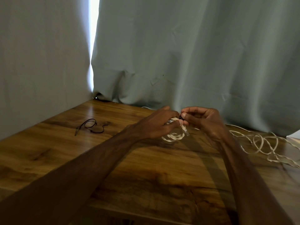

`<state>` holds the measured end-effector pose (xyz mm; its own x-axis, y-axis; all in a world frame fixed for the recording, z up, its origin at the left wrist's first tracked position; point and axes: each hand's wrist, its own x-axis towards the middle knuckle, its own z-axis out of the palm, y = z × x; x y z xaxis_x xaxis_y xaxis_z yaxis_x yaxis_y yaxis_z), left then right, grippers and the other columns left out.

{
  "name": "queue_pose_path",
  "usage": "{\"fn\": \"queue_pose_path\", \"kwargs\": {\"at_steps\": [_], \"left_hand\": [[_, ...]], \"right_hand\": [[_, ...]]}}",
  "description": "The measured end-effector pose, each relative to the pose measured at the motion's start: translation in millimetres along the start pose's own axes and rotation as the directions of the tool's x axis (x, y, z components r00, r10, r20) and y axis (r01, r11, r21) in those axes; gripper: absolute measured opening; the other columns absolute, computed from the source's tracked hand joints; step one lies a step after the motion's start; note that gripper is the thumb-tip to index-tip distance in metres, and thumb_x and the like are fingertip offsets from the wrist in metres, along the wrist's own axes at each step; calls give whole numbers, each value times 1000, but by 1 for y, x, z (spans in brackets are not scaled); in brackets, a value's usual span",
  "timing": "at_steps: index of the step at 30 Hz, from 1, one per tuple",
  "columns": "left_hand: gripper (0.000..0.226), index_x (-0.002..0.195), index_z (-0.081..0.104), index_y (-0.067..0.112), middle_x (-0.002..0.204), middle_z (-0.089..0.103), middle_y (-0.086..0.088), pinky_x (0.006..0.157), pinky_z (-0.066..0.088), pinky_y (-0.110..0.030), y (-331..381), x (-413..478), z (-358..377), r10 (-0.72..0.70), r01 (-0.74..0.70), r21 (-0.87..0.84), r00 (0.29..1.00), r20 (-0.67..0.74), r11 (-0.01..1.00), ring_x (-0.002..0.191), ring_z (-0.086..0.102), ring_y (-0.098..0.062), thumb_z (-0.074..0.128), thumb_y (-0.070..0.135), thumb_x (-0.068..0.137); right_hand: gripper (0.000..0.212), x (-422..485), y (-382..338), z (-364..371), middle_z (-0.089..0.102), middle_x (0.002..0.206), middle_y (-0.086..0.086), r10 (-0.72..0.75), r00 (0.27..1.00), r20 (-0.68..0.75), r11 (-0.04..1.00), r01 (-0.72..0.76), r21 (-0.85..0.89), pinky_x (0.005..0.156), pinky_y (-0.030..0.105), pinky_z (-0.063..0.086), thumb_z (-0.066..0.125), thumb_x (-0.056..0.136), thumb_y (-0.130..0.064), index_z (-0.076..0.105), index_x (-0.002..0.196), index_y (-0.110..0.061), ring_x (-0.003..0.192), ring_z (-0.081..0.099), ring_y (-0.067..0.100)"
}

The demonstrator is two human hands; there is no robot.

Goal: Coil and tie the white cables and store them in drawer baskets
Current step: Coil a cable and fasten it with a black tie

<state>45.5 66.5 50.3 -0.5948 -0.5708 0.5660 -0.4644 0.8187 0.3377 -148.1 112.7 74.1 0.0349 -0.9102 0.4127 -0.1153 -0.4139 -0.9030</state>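
Grasping the white coil (174, 137), left hand (155, 125) meets right hand (203, 119) pinching its tie (180, 118); connector (185, 131) points down-right.

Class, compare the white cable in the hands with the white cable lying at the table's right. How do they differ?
The held cable is a small tight coil; the loose cable sprawls in wide tangled loops. The left hand grips the held cable and the right hand pinches a dark tie at its top; the loose cable lies untouched on the table. Both are thin and white.
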Motion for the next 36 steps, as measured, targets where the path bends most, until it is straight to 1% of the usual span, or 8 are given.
{"fn": "queue_pose_path", "kwargs": {"at_steps": [7,9,12,18,23,26,30,36], "left_hand": [[27,102,70,17,82,59,2,68,37,-31,-1,-1,1,9,-9,14,1000,10,1000,83,45,-3,50,36,106],[28,101,70,15,78,54,6,67,36,-29,0,-1,0,10,-10,20,1000,2,1000,82,44,-2,51,35,106],[28,103,70,16,77,52,7,66,32,-25,2,-2,-1,10,-10,21,1000,2,1000,82,44,0,50,36,107],[38,102,70,20,81,61,0,69,39,-30,0,-3,1,17,-17,10,1000,-18,1000,87,48,-5,46,49,102],[27,101,70,18,79,56,5,69,38,-29,1,-4,0,21,-20,22,999,-32,1000,86,46,-4,52,38,105],[28,101,69,15,77,52,4,65,33,-25,1,-4,-1,14,-12,37,999,-34,999,82,44,0,52,36,105],[29,102,69,15,77,51,1,62,29,-26,2,-4,1,21,-20,52,999,-26,998,79,43,-1,52,38,105],[30,104,69,15,78,53,0,65,34,-29,0,-5,2,14,-12,69,1000,-22,998,82,43,-1,50,38,106]], "right_hand": [[19,1,1,1,79,96,18,-1,1000,5,1000,1,-17,77,26,63,76,86,-9,77,104,-2,81,74,23],[17,0,0,1,78,96,18,-8,1000,-3,1000,8,-6,75,25,63,75,86,-9,77,102,-2,80,75,21],[18,0,0,1,79,93,17,-21,1000,-11,999,21,-25,71,24,62,76,86,-8,77,103,-1,75,74,18],[20,0,1,2,79,94,17,-24,999,-22,1000,24,2,73,24,62,77,84,-5,76,102,2,81,76,22],[22,0,1,2,78,93,20,-15,1000,-5,999,15,32,71,23,61,78,81,-3,75,102,6,77,76,20],[29,-1,0,2,78,94,20,-6,1000,5,999,6,35,74,24,62,80,76,-7,75,101,5,78,76,21],[23,-1,1,0,78,97,21,28,999,28,999,-29,28,74,25,62,79,79,-2,75,102,5,83,76,25],[25,-1,2,1,77,99,21,41,999,25,998,-43,55,80,28,63,80,80,-14,77,100,0,89,76,28]]}}
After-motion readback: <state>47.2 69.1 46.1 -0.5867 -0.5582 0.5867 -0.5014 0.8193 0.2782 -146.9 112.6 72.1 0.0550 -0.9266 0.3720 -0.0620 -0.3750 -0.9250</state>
